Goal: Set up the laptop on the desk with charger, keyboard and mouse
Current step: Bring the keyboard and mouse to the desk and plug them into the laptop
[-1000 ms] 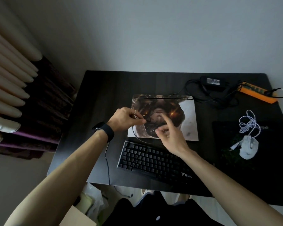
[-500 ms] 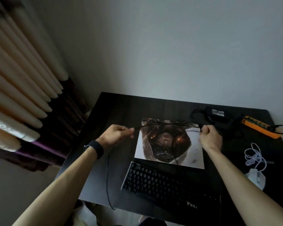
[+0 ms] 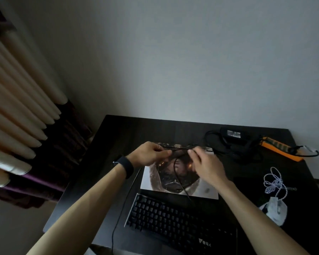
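Head view: the left hand (image 3: 149, 153) pinches a thin black cable (image 3: 179, 148) drawn taut over the closed laptop (image 3: 155, 183), flat on the matte black desk (image 3: 118, 137); the right hand (image 3: 207, 167) is blurred at the cable, so I cannot tell its grip; a black keyboard (image 3: 173, 218) lies nearer; a glossy white mouse (image 3: 276, 210) with a braided cord lies to the right; the boxy charger (image 3: 232, 134) sits behind.

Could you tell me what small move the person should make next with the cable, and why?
Probably draw the hands apart to straighten the black cable: left hand and right hand both pinch it above the closed laptop, and a slack loop hangs toward the keyboard.
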A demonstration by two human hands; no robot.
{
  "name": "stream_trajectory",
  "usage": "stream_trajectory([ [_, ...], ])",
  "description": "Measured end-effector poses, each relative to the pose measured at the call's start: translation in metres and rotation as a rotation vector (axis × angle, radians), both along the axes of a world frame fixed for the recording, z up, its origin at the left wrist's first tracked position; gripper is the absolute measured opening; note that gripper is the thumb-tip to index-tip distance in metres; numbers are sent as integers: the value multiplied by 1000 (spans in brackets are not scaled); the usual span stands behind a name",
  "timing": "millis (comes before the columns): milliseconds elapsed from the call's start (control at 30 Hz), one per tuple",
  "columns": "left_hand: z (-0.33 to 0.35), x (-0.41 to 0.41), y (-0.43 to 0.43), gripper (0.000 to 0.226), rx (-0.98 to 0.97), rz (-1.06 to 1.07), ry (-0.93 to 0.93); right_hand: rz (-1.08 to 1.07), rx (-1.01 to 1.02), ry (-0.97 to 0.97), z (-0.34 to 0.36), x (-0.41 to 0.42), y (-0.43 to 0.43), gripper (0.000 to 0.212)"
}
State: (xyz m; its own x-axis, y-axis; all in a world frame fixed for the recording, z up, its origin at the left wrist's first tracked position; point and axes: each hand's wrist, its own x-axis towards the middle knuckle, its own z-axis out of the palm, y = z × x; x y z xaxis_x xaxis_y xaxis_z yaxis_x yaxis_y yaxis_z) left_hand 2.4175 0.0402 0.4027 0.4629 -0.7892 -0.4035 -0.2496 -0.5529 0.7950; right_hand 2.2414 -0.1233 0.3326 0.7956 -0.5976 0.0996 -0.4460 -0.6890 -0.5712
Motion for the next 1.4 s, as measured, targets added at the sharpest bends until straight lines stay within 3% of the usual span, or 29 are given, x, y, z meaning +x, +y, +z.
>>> stream_trajectory([
  [100,2,16,13,32,0,160,-21,-442,304,-39,-8,-17,-65,44],
  [200,-10,33,39,35,71,227,-158,-675,381,84,-25,-53,-115,41],
  [333,-12,31,38,38,119,215,-261,-511,405,252,-50,-58,-108,36],
  [433,-17,13,10,35,180,74,-348,-179,409,151,-47,-37,-71,64],
  [500,-18,-5,-12,32,199,-50,-430,57,337,96,-35,-25,-42,67],
  [567,-18,-22,-28,33,192,-136,-503,204,248,57,-21,-18,-17,53],
  [667,-24,-34,-33,43,192,-147,-550,235,75,-36,-21,-15,-1,24],
  [767,-38,-26,-18,69,320,31,-605,152,0,-75,-28,-23,-8,21],
  [867,-49,-22,-8,76,529,221,-447,132,-29,-105,-32,-32,-5,22],
  [933,-57,-24,-2,60,569,280,-159,140,-22,-141,-36,-38,5,22],
  [1000,-64,-31,3,43,442,391,318,175,15,-170,-44,-42,14,22],
  [1033,-69,-32,5,34,312,466,462,208,41,-165,-49,-45,19,23],
  [1133,-75,-27,6,17,-139,896,663,343,70,-25,-68,-56,30,31],
  [1233,-75,-7,10,25,-262,1203,671,432,91,246,-85,-65,40,35],
  [1333,-69,16,25,22,-156,1190,398,333,91,597,-102,-76,34,41],
  [1400,-63,24,36,23,-117,1145,352,96,162,751,-112,-89,15,55],
])
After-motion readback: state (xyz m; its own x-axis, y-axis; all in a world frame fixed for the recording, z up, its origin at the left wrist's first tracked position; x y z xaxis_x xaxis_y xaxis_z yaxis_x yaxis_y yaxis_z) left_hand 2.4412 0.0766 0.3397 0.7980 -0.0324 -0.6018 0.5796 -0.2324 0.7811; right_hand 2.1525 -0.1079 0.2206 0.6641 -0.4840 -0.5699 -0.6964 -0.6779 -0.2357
